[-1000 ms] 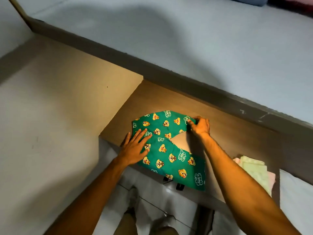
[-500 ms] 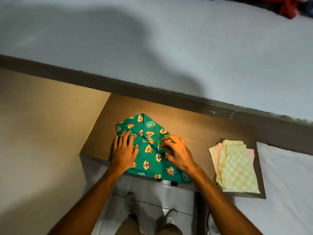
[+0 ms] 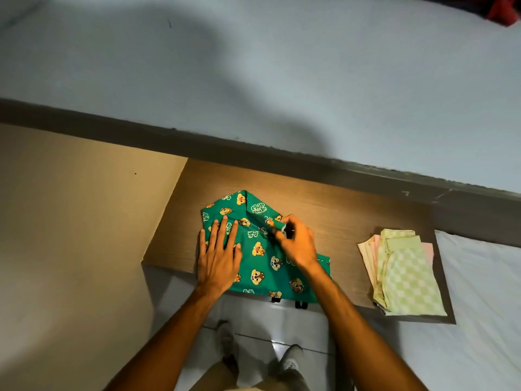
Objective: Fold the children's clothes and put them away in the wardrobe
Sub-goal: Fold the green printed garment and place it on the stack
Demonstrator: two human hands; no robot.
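Note:
A green child's garment [image 3: 260, 256] printed with cartoon chipmunks lies partly folded on a brown wooden surface [image 3: 338, 218], its near edge hanging slightly over the front. My left hand [image 3: 218, 256] rests flat on the garment's left side, fingers spread. My right hand [image 3: 296, 244] pinches a fold of the green fabric near the garment's upper right and holds it raised a little off the rest.
A pile of folded clothes [image 3: 406, 273], green-checked on top with pink and cream beneath, sits at the right end of the wooden surface. A pale blue bed sheet [image 3: 282, 74] spreads beyond. A beige panel [image 3: 70, 221] is to the left. My feet [image 3: 225, 340] stand on the tiled floor below.
The garment's right leg was folded over onto the left, making a narrower shape. My right hand went from pressing flat to pinching a fold. The view swung right, showing the folded pile.

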